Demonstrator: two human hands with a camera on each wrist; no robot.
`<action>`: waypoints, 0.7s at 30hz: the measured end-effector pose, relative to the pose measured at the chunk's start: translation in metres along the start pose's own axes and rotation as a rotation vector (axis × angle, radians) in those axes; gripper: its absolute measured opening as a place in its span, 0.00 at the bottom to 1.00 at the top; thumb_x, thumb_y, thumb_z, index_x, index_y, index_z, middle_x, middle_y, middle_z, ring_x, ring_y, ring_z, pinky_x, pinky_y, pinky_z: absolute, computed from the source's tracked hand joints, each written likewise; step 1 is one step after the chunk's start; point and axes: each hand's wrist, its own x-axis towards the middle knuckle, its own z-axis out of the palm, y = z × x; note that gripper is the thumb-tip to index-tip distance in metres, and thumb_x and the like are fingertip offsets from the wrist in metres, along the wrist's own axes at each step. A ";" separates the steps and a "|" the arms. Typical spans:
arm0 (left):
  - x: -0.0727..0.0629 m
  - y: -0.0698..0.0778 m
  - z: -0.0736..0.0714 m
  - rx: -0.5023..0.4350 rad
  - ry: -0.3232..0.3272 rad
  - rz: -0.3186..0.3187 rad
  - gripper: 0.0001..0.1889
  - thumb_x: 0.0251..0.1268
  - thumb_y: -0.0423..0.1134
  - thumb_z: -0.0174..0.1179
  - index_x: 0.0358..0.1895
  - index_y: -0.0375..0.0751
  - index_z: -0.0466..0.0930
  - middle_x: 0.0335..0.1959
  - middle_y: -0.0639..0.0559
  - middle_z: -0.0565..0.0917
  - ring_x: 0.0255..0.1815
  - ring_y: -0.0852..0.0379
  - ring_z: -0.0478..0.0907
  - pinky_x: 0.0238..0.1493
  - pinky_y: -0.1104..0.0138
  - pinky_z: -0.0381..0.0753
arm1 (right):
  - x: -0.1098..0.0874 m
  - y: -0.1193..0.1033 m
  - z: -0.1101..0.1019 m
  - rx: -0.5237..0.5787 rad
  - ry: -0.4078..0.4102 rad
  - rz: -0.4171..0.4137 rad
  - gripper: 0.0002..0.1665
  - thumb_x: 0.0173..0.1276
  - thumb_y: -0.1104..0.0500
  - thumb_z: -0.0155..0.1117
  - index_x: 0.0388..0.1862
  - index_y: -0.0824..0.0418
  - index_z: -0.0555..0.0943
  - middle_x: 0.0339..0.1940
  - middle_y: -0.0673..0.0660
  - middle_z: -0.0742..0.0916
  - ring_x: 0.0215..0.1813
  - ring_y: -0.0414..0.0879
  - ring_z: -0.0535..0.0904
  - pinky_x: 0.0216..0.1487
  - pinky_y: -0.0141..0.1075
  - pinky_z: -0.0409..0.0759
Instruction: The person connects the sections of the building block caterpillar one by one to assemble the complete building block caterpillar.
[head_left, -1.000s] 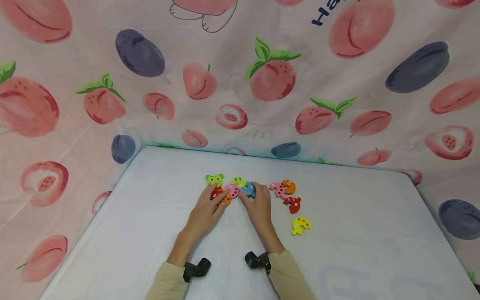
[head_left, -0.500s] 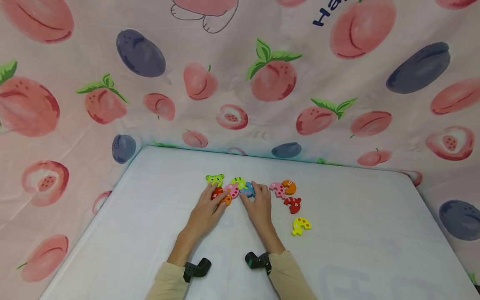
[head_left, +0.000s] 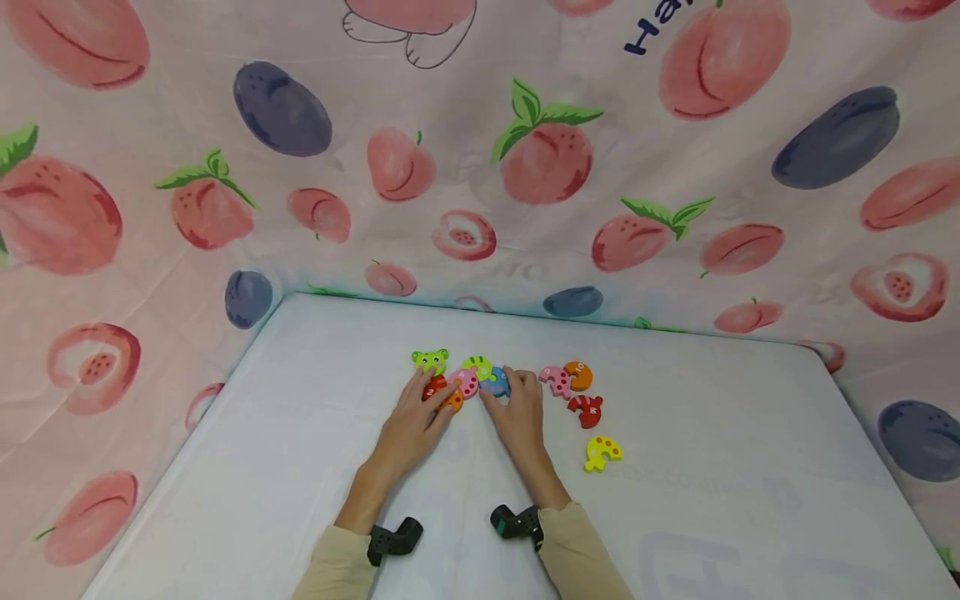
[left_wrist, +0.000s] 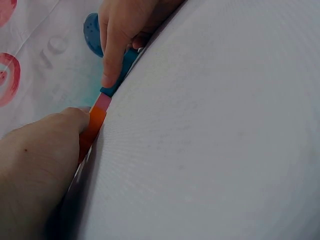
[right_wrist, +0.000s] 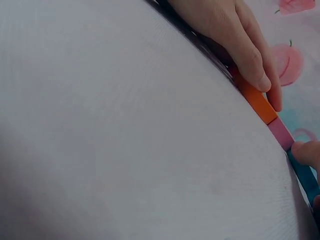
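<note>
A chain of flat animal puzzle pieces lies on the white table. A green head with eyes (head_left: 429, 358) stands at its left end, followed by a red piece (head_left: 431, 387), an orange piece (head_left: 455, 401), a pink spotted piece (head_left: 467, 382), a green striped piece (head_left: 477, 364) and a blue piece (head_left: 494, 382). My left hand (head_left: 405, 429) rests its outstretched fingers on the red and orange pieces, partly hiding them. With thumb and fingers, my right hand (head_left: 521, 415) pinches the blue piece. In the left wrist view, the blue piece (left_wrist: 124, 71) meets the pink edge (left_wrist: 103, 102).
Right of my right hand lie a pink piece (head_left: 554, 380) against an orange piece (head_left: 578, 375), a red striped piece (head_left: 587, 410) and a yellow spotted piece (head_left: 602, 453). Behind the table (head_left: 720, 467) hangs a fruit-print cloth (head_left: 465, 100).
</note>
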 end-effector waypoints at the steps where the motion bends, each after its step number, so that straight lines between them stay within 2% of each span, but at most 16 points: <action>1: 0.000 0.000 0.000 0.000 0.001 0.000 0.23 0.71 0.50 0.54 0.67 0.57 0.72 0.77 0.48 0.59 0.81 0.47 0.47 0.68 0.46 0.70 | 0.000 0.000 0.000 0.001 -0.002 0.003 0.34 0.61 0.50 0.71 0.63 0.64 0.76 0.54 0.63 0.77 0.56 0.54 0.72 0.57 0.45 0.79; 21: 0.001 0.000 -0.001 -0.021 -0.021 -0.021 0.23 0.72 0.51 0.53 0.68 0.57 0.72 0.77 0.49 0.58 0.81 0.48 0.45 0.69 0.45 0.68 | 0.001 0.000 -0.003 0.013 -0.044 0.012 0.33 0.60 0.51 0.72 0.61 0.65 0.76 0.55 0.64 0.76 0.57 0.55 0.71 0.61 0.47 0.77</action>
